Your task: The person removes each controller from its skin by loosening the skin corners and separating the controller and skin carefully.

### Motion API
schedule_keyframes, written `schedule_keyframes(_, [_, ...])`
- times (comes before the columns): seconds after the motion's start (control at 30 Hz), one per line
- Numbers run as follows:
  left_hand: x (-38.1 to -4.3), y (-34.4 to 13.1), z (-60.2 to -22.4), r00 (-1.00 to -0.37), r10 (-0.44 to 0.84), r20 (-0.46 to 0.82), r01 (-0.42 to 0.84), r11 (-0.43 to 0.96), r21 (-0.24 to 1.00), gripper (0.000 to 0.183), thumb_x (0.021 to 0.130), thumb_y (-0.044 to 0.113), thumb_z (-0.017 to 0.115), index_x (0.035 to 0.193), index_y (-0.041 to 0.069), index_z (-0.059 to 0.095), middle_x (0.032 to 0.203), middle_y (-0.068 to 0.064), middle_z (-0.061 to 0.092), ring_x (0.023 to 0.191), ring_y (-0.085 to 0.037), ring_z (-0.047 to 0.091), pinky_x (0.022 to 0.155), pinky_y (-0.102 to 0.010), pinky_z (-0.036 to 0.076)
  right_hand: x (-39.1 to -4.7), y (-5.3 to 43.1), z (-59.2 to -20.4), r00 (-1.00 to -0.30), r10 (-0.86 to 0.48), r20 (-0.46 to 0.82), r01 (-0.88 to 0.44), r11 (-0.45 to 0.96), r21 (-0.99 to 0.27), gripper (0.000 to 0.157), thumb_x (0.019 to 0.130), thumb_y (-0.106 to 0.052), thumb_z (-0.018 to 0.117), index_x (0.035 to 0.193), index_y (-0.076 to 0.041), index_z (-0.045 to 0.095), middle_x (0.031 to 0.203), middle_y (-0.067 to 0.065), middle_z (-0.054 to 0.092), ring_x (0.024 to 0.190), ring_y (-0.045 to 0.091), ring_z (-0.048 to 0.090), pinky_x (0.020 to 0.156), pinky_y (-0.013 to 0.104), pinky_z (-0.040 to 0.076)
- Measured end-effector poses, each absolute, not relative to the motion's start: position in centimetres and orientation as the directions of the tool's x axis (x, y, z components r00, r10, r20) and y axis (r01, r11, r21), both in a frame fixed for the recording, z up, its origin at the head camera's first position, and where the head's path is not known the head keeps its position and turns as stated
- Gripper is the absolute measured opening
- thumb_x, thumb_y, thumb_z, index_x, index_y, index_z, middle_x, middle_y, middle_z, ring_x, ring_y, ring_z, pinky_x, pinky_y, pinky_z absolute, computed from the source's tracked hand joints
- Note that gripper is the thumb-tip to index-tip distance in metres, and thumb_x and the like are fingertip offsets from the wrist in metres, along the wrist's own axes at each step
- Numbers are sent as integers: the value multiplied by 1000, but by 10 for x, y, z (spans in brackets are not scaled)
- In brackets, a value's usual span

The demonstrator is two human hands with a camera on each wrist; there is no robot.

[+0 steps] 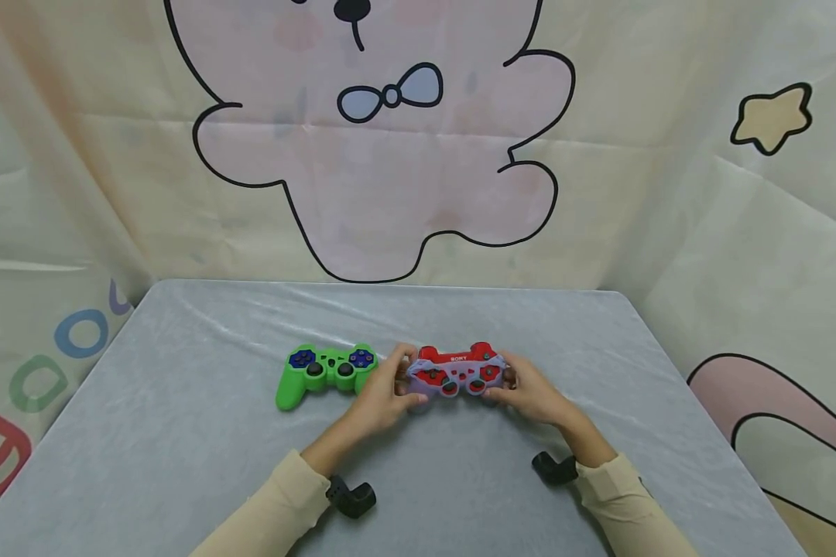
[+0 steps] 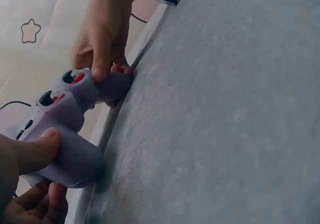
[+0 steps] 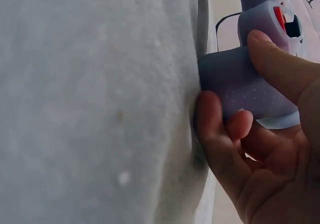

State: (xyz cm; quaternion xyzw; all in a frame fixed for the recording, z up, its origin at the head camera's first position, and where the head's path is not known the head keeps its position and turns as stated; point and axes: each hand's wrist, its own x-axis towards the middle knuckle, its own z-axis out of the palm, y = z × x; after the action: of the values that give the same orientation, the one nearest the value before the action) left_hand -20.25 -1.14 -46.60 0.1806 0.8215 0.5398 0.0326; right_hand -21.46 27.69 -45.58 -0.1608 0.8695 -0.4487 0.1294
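Observation:
A red game controller point(image 1: 453, 357) lies at the middle of the table inside a light purple silicone sleeve point(image 1: 464, 373). Its red top edge with white lettering shows above the sleeve, while the grips are covered. My left hand point(image 1: 382, 393) holds the left grip, thumb point(image 2: 44, 146) on the near face and fingers behind. On the other side my right hand point(image 1: 538, 393) holds the right grip between thumb and fingers. Close up in the right wrist view, the sleeve point(image 3: 235, 76) shows small pale dots. Beside my left hand lies a green controller point(image 1: 291, 389) with dark blue button areas.
A grey velvety cloth point(image 1: 432, 487) covers the table. Black wrist-worn devices point(image 1: 351, 499) sit at both cuffs. Fabric printed with cartoon shapes point(image 1: 390, 186) hangs behind the table and along both sides.

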Motion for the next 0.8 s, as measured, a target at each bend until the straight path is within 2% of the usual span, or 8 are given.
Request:
schedule_keyframes(0.2, [-201,-10,-466,-951,275,143,238,351,906,36,81,0,81,95,12,50,96,-6,63,79,-13,55,66,-20,47,-215,276,-455,-904,-420,-73,-173,518,-838,57,93,-8,72,142,6,44,111,21,71,81,14,63,67,26,55])
schedule_keyframes(0.3, [-200,-10,-464,-957,246,154,241,377,895,35,80,0,82,93,11,52,98,-9,67,82,-14,61,68,-23,53,-215,275,-456,-907,-415,-72,-171,520,-837,58,94,-9,71,143,5,43,115,21,70,82,15,64,68,25,55])
schedule_keyframes(0.4, [-199,-10,-462,-953,244,178,271,428,863,39,81,0,81,109,11,56,114,-15,71,91,-20,69,76,-31,59,-215,274,-457,-912,-403,-79,-158,523,-838,57,94,-10,71,142,5,44,114,22,71,83,15,66,69,26,56])
schedule_keyframes(0.47, [-198,-10,-461,-947,263,182,293,480,827,54,82,2,82,127,11,54,122,-19,70,97,-24,71,81,-37,60,-216,274,-458,-914,-397,-86,-145,515,-845,58,94,-10,71,143,5,43,114,22,71,82,14,66,69,27,56])
schedule_keyframes(0.57, [-198,-11,-462,-938,300,171,315,541,779,78,81,4,83,148,13,44,127,-20,68,102,-25,70,84,-39,59,-217,275,-460,-915,-392,-99,-119,495,-861,60,96,-11,69,145,6,41,114,23,72,81,13,66,69,26,56])
schedule_keyframes(0.7, [-199,-10,-464,-929,328,174,341,566,751,89,80,3,83,156,13,37,125,-17,69,101,-21,66,85,-38,55,-218,277,-463,-909,-403,-103,-103,457,-883,59,98,-11,66,147,6,38,117,26,70,80,12,65,68,28,56])
schedule_keyframes(0.8, [-198,-9,-465,-931,325,167,329,544,772,93,81,3,82,158,18,32,129,-19,67,108,-24,66,90,-41,55,-219,280,-464,-899,-425,-109,-88,419,-904,57,99,-12,64,147,5,39,118,28,69,83,11,65,70,30,59])
